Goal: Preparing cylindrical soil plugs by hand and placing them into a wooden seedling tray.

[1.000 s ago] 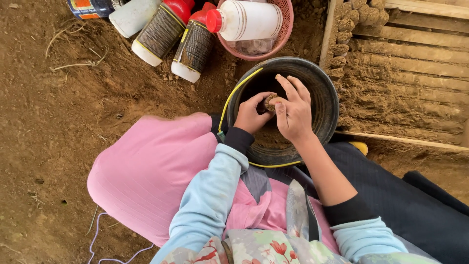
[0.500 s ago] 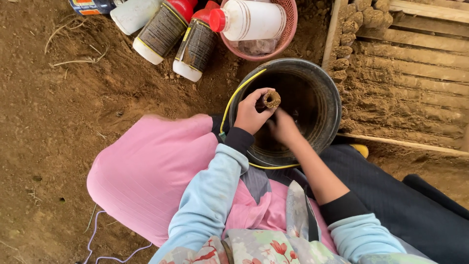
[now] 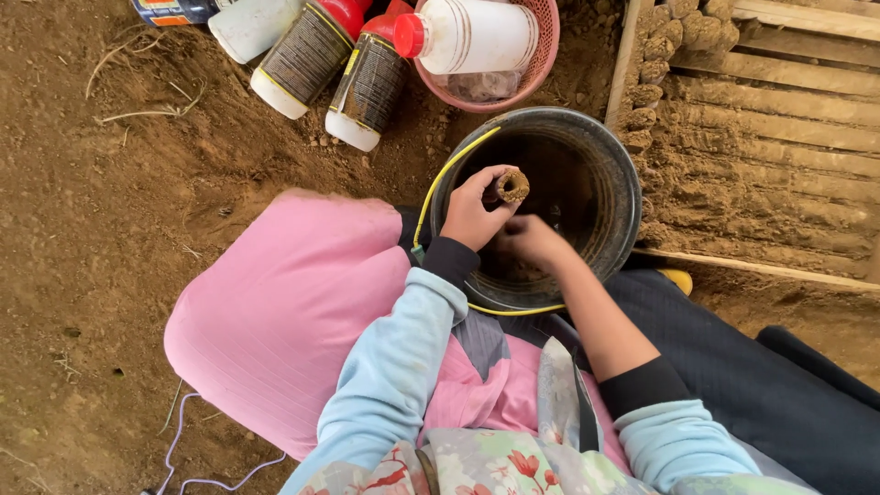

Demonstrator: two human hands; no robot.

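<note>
Left hand (image 3: pixel 469 213) is curled around a little soil plug (image 3: pixel 511 186), pinching it between thumb and fingertips just over the black bucket (image 3: pixel 616 211) in the upper middle of the frame. Right hand (image 3: pixel 529 240) is lower down inside the bucket, fingers bunched together and kinda blurry, so can't really tell if it's gripping any dirt. Ground is bare brown dirt all around, with a wooden slatted tray (image 3: pixel 779 137) caked in mud at upper right and a row of soil plugs along its left edge. Along the top there's a pink basket (image 3: pixel 543 55) with a white red-capped bottle (image 3: pixel 467 37) in it, plus two dark-labelled bottles (image 3: pixel 341 69) with red caps lying at upper left.
</note>
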